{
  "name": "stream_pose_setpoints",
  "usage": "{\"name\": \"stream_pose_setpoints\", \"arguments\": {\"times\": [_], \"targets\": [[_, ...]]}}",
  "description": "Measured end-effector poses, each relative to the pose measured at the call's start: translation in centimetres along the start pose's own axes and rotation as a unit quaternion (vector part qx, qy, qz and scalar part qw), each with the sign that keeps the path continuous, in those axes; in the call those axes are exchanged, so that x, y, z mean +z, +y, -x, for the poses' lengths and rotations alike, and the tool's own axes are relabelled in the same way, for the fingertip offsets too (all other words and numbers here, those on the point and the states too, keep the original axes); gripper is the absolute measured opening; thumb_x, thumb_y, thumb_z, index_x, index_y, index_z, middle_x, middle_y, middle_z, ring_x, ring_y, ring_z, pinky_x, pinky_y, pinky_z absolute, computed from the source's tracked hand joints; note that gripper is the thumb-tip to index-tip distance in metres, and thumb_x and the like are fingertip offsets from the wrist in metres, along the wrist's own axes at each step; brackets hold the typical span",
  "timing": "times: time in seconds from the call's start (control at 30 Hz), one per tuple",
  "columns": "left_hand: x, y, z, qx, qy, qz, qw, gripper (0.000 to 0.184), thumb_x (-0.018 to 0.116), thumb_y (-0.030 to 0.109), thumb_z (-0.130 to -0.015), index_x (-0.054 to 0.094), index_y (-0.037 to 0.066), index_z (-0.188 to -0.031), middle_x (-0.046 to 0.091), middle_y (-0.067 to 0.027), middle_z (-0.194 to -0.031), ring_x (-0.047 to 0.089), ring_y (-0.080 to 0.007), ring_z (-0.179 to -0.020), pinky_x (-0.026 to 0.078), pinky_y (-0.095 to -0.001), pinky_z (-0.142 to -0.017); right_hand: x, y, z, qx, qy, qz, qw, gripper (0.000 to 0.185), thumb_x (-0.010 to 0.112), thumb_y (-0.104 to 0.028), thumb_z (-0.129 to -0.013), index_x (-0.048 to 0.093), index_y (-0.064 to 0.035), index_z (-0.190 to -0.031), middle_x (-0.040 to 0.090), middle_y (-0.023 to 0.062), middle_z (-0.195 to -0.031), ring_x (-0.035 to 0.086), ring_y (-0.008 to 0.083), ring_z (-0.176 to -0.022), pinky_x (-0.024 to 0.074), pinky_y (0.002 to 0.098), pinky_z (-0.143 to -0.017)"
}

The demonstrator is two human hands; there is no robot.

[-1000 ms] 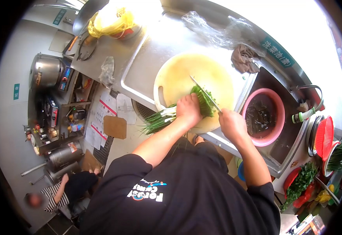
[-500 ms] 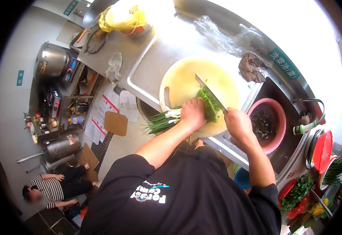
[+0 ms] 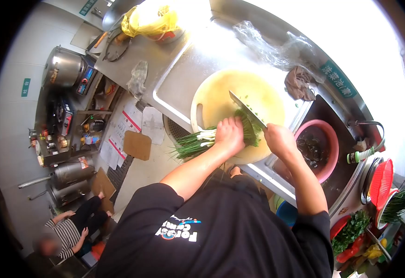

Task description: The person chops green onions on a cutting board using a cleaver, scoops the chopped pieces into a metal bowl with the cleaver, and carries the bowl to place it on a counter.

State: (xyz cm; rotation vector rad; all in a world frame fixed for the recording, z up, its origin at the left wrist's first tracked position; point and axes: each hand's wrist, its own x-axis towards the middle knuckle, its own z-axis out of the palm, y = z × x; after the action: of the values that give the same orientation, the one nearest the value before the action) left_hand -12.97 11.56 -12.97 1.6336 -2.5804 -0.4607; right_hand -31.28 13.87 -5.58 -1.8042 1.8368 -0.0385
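My left hand (image 3: 230, 136) is closed over a bunch of green onions (image 3: 191, 144), pressing it onto a round yellowish cutting board (image 3: 214, 95). White stalks and long green tops stick out to the left of the hand, past the board's edge. Cut leafy green ends (image 3: 249, 129) lie just right of my fingers. My right hand (image 3: 280, 140) is wrapped round the handle of a kitchen knife (image 3: 246, 109). Its blade slants across the board against the greens, close to my left hand. Small green bits dot the board beyond the blade.
A pink basin (image 3: 334, 148) with dark liquid stands in the sink (image 3: 337, 185) at right. Plastic film (image 3: 262, 46) and a brown rag (image 3: 299, 83) lie behind the board. Baskets of herbs (image 3: 350, 229) are at lower right. A person in stripes (image 3: 68, 234) sits at lower left.
The knife blade has shifted slightly and lies lower against the greens, with more green bits beyond it. My left hand keeps its hold. The seated person's arms and head have moved.
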Motion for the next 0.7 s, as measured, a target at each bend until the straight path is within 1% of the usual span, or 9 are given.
{"name": "stream_pose_setpoints", "arguments": {"times": [0.07, 0.1, 0.17, 0.23, 0.3, 0.43, 0.47, 0.5, 0.7], "targets": [[-1.1, 0.5, 0.4, -0.022, -0.07, -0.017, 0.997, 0.075, 0.083, 0.035, -0.063, 0.048, -0.003, -0.119, 0.057, -0.0171, -0.108, 0.057, -0.0318, -0.101, 0.045, -0.0421, -0.088, -2.4, -0.5, 1.6, 0.001, -0.02, 0.018, 1.0, 0.025, 0.052, -0.022, -0.093, 0.064, -0.0003, -0.087, 0.067, 0.0221, -0.081, 0.066, 0.0423, -0.08, 0.052, 0.0511, -0.073], [-1.2, 0.5, 0.4, -0.022, -0.07, -0.015, 0.997, 0.075, 0.083, 0.035, -0.063, 0.048, -0.003, -0.119, 0.057, -0.0171, -0.108, 0.057, -0.0318, -0.101, 0.045, -0.0421, -0.088, -3.3, -0.8, 2.0, 0.002, -0.021, 0.02, 1.0, 0.025, 0.052, -0.022, -0.093, 0.064, -0.0003, -0.087, 0.067, 0.0221, -0.081, 0.066, 0.0423, -0.08, 0.052, 0.0511, -0.073], [-1.4, 0.6, 0.2, -0.036, -0.092, 0.002, 0.995, 0.075, 0.083, 0.034, -0.063, 0.048, -0.003, -0.119, 0.056, -0.0164, -0.11, 0.056, -0.0311, -0.103, 0.045, -0.0416, -0.089, -4.5, -1.5, 2.5, 0.002, -0.096, 0.074, 0.993, 0.021, 0.052, -0.017, -0.091, 0.063, -0.0001, -0.085, 0.067, 0.0218, -0.08, 0.066, 0.041, -0.08, 0.0522, 0.0509, -0.073], [-1.0, 0.4, 0.4, -0.026, -0.083, 0.0, 0.996, 0.075, 0.083, 0.034, -0.063, 0.048, -0.003, -0.118, 0.057, -0.0166, -0.11, 0.056, -0.0316, -0.103, 0.045, -0.0418, -0.089, -2.4, -0.7, 1.9, -0.013, -0.09, 0.083, 0.992, 0.017, 0.052, -0.013, -0.088, 0.063, 0.0001, -0.084, 0.067, 0.0219, -0.08, 0.067, 0.0401, -0.081, 0.0526, 0.0507, -0.073], [-0.5, 0.2, 0.5, -0.019, -0.073, -0.002, 0.997, 0.075, 0.083, 0.034, -0.063, 0.048, -0.003, -0.118, 0.057, -0.0168, -0.109, 0.057, -0.0322, -0.102, 0.045, -0.042, -0.089, 0.1, -0.2, 0.6, -0.023, -0.054, 0.056, 0.997, 0.025, 0.052, -0.023, -0.094, 0.063, -0.0006, -0.087, 0.065, 0.023, -0.078, 0.065, 0.0421, -0.078, 0.0507, 0.0515, -0.072], [0.0, 0.1, 0.4, -0.01, -0.021, 0.014, 1.0, 0.075, 0.084, 0.033, -0.062, 0.048, -0.003, -0.117, 0.057, -0.0179, -0.107, 0.057, -0.034, -0.1, 0.045, -0.0429, -0.089, 3.5, 0.2, -2.0, -0.029, -0.009, 0.02, 0.999, 0.024, 0.052, -0.021, -0.093, 0.062, -0.0001, -0.087, 0.066, 0.0236, -0.079, 0.065, 0.043, -0.079, 0.051, 0.0513, -0.072], [0.1, 0.2, 0.8, -0.013, -0.008, 0.01, 1.0, 0.075, 0.084, 0.033, -0.061, 0.048, -0.003, -0.117, 0.057, -0.0183, -0.107, 0.057, -0.0344, -0.099, 0.045, -0.0432, -0.088, 3.4, 0.6, -1.9, -0.041, 0.025, -0.024, 0.999, 0.024, 0.052, -0.021, -0.093, 0.062, 0.0006, -0.086, 0.065, 0.0245, -0.078, 0.064, 0.0441, -0.077, 0.0503, 0.0517, -0.07], [0.0, 0.3, 1.2, -0.009, -0.01, 0.012, 1.0, 0.075, 0.084, 0.033, -0.061, 0.048, -0.003, -0.117, 0.057, -0.0183, -0.107, 0.057, -0.0344, -0.099, 0.045, -0.0432, -0.088, 2.1, 0.3, -1.4, -0.033, 0.012, -0.006, 0.999, 0.023, 0.053, -0.019, -0.091, 0.063, -0.0001, -0.085, 0.066, 0.0239, -0.081, 0.065, 0.0428, -0.079, 0.0505, 0.0513, -0.071], [-1.3, 1.2, 0.5, -0.077, -0.082, 0.016, 0.994, 0.071, 0.081, 0.027, -0.064, 0.047, -0.001, -0.119, 0.056, -0.0159, -0.111, 0.055, -0.031, -0.106, 0.043, -0.0405, -0.094, -2.8, -1.3, 4.9, 0.016, -0.013, -0.001, 1.0, 0.023, 0.054, -0.018, -0.093, 0.062, 0.001, -0.083, 0.064, 0.0242, -0.074, 0.064, 0.0428, -0.073, 0.0501, 0.0516, -0.068]]}}
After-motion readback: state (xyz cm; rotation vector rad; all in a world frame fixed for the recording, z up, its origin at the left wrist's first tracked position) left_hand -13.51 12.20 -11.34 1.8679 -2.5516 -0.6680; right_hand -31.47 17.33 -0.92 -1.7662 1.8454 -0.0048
